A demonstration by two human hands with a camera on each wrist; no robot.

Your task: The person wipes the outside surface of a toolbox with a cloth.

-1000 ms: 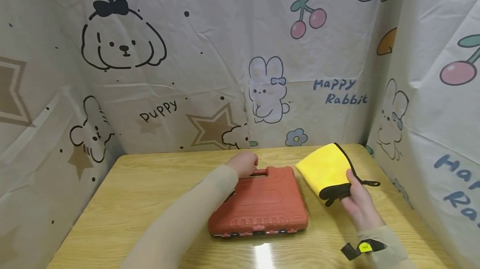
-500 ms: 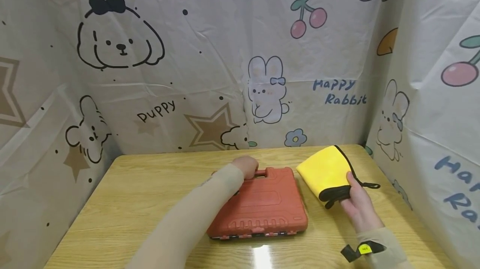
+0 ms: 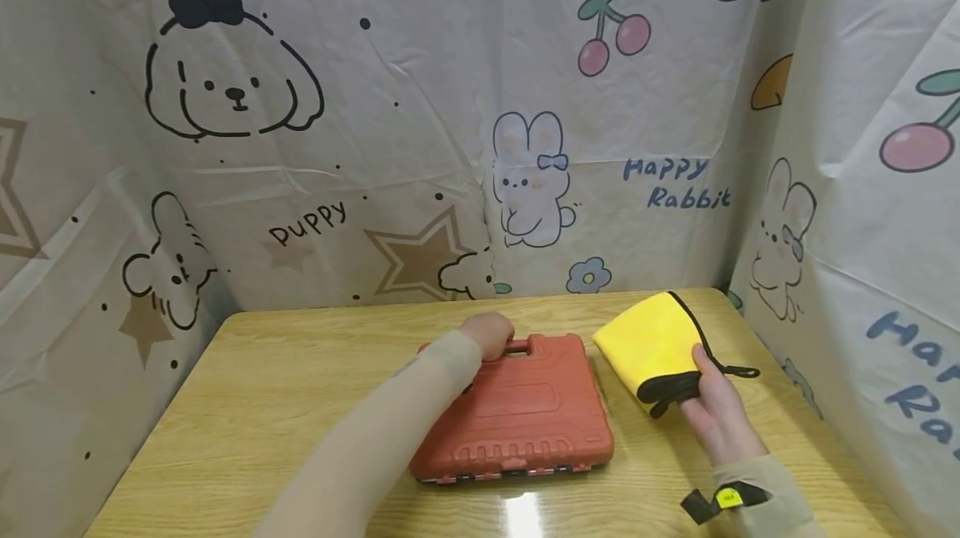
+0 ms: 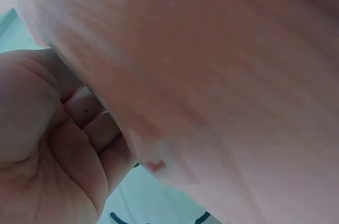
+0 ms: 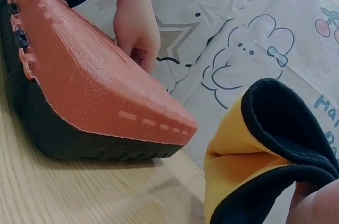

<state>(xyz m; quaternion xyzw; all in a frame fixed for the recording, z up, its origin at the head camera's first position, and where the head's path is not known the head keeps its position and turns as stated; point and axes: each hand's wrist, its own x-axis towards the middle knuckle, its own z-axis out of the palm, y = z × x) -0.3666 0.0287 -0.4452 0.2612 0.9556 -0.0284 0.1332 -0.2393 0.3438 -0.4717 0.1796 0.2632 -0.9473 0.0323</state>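
A flat red plastic carrying case point(image 3: 525, 417) lies on the table, its handle on the far side and its hinged edge towards me. My left hand point(image 3: 487, 335) grips the left part of that handle from above. In the left wrist view, the curled fingers of the left hand point(image 4: 53, 144) are partly hidden behind a large, blurred reddish surface. Further right, my right hand point(image 3: 720, 413) holds a folded yellow cloth point(image 3: 651, 342) with black edging and a hanging loop, thumb on top. The right wrist view shows the case's dark lower half point(image 5: 85, 139) and the cloth's dark inner side point(image 5: 286, 115).
The wooden table point(image 3: 285, 404) ends at a patterned cloth backdrop point(image 3: 420, 104), which also stands along the left and right sides. A black strap point(image 3: 727, 498) goes round the right wrist. Light reflects off the table in front of the case.
The case and my left hand have shifted slightly nearer to me, with the left hand staying at the handle. The right hand and the yellow cloth have hardly moved. The head view has turned slightly.
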